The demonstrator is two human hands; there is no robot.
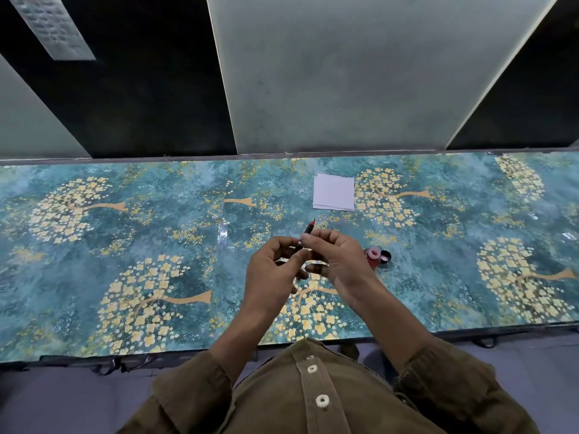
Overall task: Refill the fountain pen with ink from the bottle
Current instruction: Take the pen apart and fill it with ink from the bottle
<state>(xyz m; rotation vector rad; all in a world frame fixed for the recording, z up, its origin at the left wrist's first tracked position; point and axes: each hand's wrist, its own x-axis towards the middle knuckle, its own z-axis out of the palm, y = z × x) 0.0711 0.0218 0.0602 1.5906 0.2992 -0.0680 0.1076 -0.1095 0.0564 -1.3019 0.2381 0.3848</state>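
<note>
Both hands are raised above the patterned table (125, 233) at centre, near edge. The right hand (338, 261) pinches the fountain pen (308, 231) between thumb and fingertips, nib end pointing far and upward; the left hand (272, 274) curls around the pen's near end, fingers closed on it. Whether the barrel is joined or being unscrewed cannot be told. The ink bottle (373, 257) stands open just right of the right hand, its black cap (385, 256) touching or just beside it. Folded white paper (334, 192) lies farther back. Judgement: barrel work is in hand; keep the nib up, turn gently, and hold clear of the open bottle.
</note>
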